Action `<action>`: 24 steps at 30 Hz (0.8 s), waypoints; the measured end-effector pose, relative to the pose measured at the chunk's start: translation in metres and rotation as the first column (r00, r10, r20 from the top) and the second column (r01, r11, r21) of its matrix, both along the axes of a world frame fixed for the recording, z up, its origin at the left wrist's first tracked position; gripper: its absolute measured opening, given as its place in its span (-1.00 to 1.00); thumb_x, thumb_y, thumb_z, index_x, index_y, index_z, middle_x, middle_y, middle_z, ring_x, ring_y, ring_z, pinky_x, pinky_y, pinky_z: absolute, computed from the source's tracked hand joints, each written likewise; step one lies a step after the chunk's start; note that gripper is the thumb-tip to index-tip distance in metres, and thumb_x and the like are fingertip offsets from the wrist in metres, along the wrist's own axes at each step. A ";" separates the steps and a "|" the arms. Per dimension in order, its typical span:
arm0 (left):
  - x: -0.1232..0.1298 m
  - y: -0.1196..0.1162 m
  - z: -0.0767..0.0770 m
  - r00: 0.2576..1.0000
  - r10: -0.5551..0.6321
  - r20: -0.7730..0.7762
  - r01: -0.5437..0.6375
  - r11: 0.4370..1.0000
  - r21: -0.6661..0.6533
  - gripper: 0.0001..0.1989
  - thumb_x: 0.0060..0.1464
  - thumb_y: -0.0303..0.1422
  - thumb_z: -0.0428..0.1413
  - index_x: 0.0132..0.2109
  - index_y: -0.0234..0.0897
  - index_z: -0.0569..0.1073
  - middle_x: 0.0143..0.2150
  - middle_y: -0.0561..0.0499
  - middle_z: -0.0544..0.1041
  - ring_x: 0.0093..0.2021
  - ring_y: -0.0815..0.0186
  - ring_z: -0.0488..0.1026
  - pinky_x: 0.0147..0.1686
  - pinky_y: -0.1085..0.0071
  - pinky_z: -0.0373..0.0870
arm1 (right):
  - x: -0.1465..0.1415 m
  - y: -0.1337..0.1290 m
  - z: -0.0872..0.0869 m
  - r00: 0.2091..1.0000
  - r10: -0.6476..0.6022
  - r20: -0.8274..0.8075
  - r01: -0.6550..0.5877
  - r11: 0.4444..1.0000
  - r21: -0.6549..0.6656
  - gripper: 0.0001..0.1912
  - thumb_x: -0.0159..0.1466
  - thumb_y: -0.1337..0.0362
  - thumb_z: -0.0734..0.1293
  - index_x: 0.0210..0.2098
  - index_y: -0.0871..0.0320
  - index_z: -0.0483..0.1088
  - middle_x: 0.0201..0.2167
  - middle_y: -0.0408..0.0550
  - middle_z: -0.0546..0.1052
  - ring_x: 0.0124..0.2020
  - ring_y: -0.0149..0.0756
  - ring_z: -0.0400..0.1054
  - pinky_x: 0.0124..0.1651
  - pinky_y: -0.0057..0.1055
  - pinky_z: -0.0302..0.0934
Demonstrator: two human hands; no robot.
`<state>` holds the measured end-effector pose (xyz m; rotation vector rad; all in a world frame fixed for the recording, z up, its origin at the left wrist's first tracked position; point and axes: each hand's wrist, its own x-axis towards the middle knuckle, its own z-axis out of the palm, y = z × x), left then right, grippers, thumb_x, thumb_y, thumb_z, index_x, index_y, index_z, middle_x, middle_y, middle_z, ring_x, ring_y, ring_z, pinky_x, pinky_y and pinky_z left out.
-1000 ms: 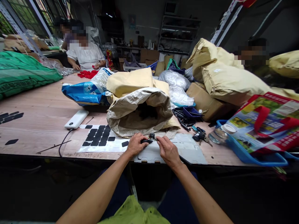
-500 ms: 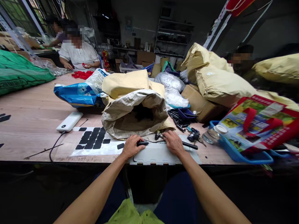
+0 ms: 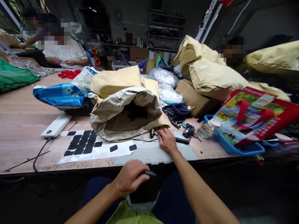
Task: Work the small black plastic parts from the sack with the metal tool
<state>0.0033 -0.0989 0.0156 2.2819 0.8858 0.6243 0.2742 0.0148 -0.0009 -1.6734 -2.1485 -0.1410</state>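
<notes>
My left hand (image 3: 130,176) is curled around a short black rod-like piece (image 3: 150,173), slightly blurred, in front of the table edge and above my lap. Its exact kind does not show. On the grey board (image 3: 149,155), my right hand (image 3: 167,140) is closed over the shaft of a small hammer (image 3: 182,141); the metal head sticks out on the left and the black handle on the right. Behind the hands a large sack (image 3: 112,124) lies with its mouth toward me and dark pieces inside. Black rounded-square pads (image 3: 81,141) stick in rows on a white sheet (image 3: 98,154).
A white power bank (image 3: 56,126) with a cable lies at left. Black parts (image 3: 171,116), keys (image 3: 197,137), a clear jar (image 3: 207,130) and a blue basket (image 3: 245,149) with a red printed bag stand at right. Co-workers sit across the table.
My left hand has pulled back from the board to in front of the table edge, carrying the black piece. My right hand stays on the hammer. The view has shifted slightly.
</notes>
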 end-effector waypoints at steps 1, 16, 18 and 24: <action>0.004 -0.015 -0.011 0.998 -0.055 -0.043 0.052 0.996 -0.068 -0.72 0.36 -0.12 0.01 0.00 -0.12 0.52 -0.21 0.00 0.58 -0.19 0.24 0.47 -0.12 0.32 0.28 | 0.000 0.000 0.000 1.000 -0.004 0.002 0.004 1.000 0.001 -0.80 0.35 0.28 0.28 -0.05 0.07 0.45 -0.15 -0.01 0.45 -0.08 -0.15 0.21 -0.06 -0.29 0.02; 0.018 0.024 -0.004 0.929 -0.349 -0.120 0.210 0.766 -0.607 -0.46 0.13 0.05 0.18 0.18 -0.08 0.52 -0.11 -0.05 0.66 -0.16 0.13 0.60 -0.17 0.32 0.47 | -0.002 -0.001 0.001 1.000 -0.016 0.019 0.016 1.000 0.005 -0.80 0.35 0.28 0.27 -0.05 0.08 0.44 -0.16 0.00 0.43 -0.08 -0.15 0.21 -0.07 -0.29 0.02; 0.017 0.071 0.026 0.981 -0.188 -0.040 0.138 0.833 -0.536 -0.52 0.22 0.01 0.11 0.11 -0.19 0.56 -0.25 -0.02 0.65 -0.32 0.25 0.56 -0.29 0.39 0.43 | -0.003 -0.001 0.001 1.000 -0.021 0.020 0.021 1.000 0.005 -0.80 0.35 0.28 0.27 -0.05 0.08 0.44 -0.15 0.00 0.43 -0.08 -0.15 0.21 -0.07 -0.29 0.02; 0.021 0.214 0.037 0.734 0.655 -0.181 -0.640 0.756 0.141 -0.73 0.23 -0.30 0.12 -0.02 -0.32 0.57 -0.01 -0.20 0.56 0.06 0.03 0.47 0.07 0.20 0.38 | -0.001 -0.001 0.002 1.000 -0.014 0.013 0.014 1.000 0.002 -0.81 0.34 0.29 0.27 -0.07 0.07 0.43 -0.16 0.00 0.43 -0.09 -0.15 0.20 -0.07 -0.29 0.01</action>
